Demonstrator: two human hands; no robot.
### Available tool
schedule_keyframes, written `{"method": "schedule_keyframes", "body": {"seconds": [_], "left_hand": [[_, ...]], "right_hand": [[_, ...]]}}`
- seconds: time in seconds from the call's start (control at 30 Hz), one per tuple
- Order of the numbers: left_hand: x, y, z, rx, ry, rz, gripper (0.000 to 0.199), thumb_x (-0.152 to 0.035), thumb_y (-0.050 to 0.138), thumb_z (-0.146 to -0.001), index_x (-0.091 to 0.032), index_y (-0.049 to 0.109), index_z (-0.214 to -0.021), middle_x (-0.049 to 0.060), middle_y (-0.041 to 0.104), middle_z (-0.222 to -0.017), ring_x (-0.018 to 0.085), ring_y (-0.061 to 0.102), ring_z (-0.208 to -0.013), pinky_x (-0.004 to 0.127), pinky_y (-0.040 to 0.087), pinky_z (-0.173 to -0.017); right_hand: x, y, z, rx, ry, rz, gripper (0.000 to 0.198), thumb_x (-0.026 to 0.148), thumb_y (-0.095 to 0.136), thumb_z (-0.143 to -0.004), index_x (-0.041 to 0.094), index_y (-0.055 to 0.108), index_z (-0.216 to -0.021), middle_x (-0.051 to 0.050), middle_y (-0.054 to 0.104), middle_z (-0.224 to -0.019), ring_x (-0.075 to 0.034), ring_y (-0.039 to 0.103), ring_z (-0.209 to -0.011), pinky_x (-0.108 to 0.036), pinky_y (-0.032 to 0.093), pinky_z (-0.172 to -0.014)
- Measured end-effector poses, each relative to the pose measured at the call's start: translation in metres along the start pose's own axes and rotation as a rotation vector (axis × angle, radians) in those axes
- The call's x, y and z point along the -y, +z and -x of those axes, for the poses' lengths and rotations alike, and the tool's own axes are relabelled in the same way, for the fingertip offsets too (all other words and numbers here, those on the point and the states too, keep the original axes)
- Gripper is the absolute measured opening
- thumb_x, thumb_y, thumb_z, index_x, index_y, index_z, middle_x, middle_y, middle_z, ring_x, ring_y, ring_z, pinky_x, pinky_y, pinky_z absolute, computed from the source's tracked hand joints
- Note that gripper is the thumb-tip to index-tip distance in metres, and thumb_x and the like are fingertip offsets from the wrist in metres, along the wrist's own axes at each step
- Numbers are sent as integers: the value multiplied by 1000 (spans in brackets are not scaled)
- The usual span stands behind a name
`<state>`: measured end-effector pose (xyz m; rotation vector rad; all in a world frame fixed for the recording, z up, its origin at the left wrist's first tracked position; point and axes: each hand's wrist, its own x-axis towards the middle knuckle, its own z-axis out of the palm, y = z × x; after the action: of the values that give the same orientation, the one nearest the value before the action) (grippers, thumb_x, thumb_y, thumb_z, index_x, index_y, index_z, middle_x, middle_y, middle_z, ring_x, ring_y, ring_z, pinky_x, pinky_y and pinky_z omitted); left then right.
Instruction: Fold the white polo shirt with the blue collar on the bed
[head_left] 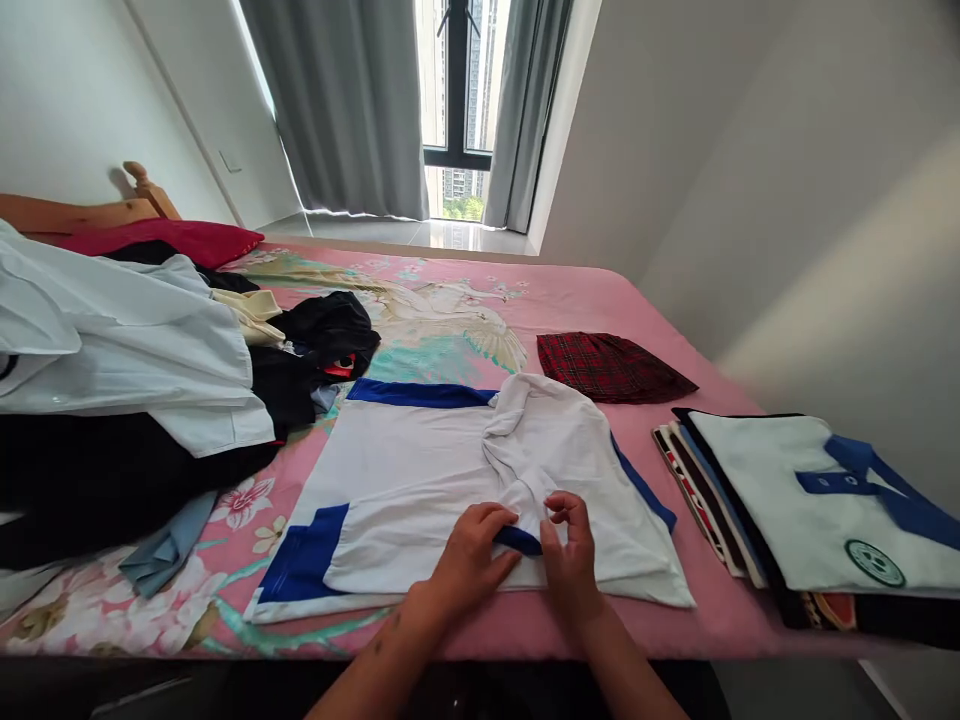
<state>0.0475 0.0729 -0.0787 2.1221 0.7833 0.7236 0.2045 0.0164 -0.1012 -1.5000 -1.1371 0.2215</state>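
A white shirt [420, 450] with blue trim lies spread on the bed in front of me, one sleeve laid along its near side and the upper right part folded and creased. At the near edge, my left hand [476, 548] has its thumb and fingers around a blue band of the shirt. Just right of it, my right hand [571, 555] has bent fingers and thumb closed at a fold of the white cloth. The fingertips of both hands are close together.
On the left is a heap with a white garment [157, 340] and black clothes [330, 330]. A red plaid skirt [611, 367] lies behind the shirt. A stack of folded clothes [772, 490] stands at right, on the pink floral bedspread [450, 285]. Beyond are grey curtains [345, 110].
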Motion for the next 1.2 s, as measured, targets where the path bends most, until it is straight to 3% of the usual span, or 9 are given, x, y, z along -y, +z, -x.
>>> {"method": "schedule_keyframes", "body": {"seconds": [0.07, 0.17, 0.37, 0.47, 0.57, 0.8, 0.9, 1.03, 1.2], "left_hand": [[8, 10, -9, -34, -84, 63, 20, -26, 56, -80, -18, 66, -96, 6, 63, -99, 19, 55, -97, 31, 42, -90], [18, 9, -24, 5, -237, 176, 30, -38, 47, -86, -15, 65, -76, 5, 62, -79, 17, 56, -80, 29, 43, -76], [19, 10, -26, 76, -232, 243, 24, -37, 61, -75, -15, 64, -85, 1, 63, -82, 14, 53, -77, 24, 40, -72], [19, 15, -28, 68, -261, 273, 26, -39, 56, -78, -14, 61, -76, 0, 58, -70, 13, 50, -67, 24, 38, -65], [19, 18, -29, 107, -257, 331, 26, -36, 67, -68, -15, 62, -83, -1, 60, -75, 12, 50, -69, 23, 38, -65], [20, 24, -31, 44, -328, 498, 31, -42, 64, -65, -12, 60, -72, 0, 56, -63, 10, 47, -60, 24, 36, -61], [20, 22, -33, 22, -372, 601, 39, -44, 68, -60, -11, 61, -79, 1, 60, -67, 10, 50, -60, 24, 38, -62], [23, 20, -36, -26, -409, 695, 51, -47, 69, -60, -12, 59, -95, 1, 61, -71, 10, 53, -61, 24, 40, -63], [25, 23, -36, -27, -400, 706, 46, -48, 72, -58, -13, 58, -84, -1, 59, -68, 8, 49, -60, 22, 37, -61]], "right_hand": [[-6, -3, 12, 69, -68, 75, 27, 29, 53, -80, 19, 48, -104, -6, 51, -100, -20, 48, -92, -34, 41, -79], [-19, -2, 17, 151, -37, 98, 16, 29, 52, -84, 19, 54, -96, -5, 54, -94, -19, 49, -91, -34, 40, -83], [-28, 2, 8, 155, 103, -84, 26, 41, 44, -90, 19, 59, -86, -4, 57, -86, -18, 50, -84, -31, 38, -79], [-29, 1, 6, 169, 115, -110, 34, 44, 41, -90, 19, 53, -71, -3, 53, -75, -17, 47, -76, -30, 37, -75], [-31, -1, 3, 180, 153, -148, 38, 48, 39, -88, 20, 46, -64, -1, 48, -68, -15, 44, -69, -29, 36, -67], [-32, -1, -2, 180, 172, -242, 35, 54, 50, -78, 20, 45, -70, 3, 41, -63, -13, 38, -59, -26, 38, -57], [-37, 2, 2, 108, 149, -235, 29, 47, 58, -72, 20, 45, -74, 3, 44, -68, -13, 42, -63, -26, 40, -61], [-40, 3, 9, -4, 134, -205, 27, 37, 57, -72, 20, 49, -92, -4, 53, -91, -18, 50, -83, -30, 44, -72], [-30, -1, 14, 60, 26, -146, 12, 30, 57, -73, 20, 58, -79, -5, 55, -91, -20, 49, -92, -36, 41, -87]]}}
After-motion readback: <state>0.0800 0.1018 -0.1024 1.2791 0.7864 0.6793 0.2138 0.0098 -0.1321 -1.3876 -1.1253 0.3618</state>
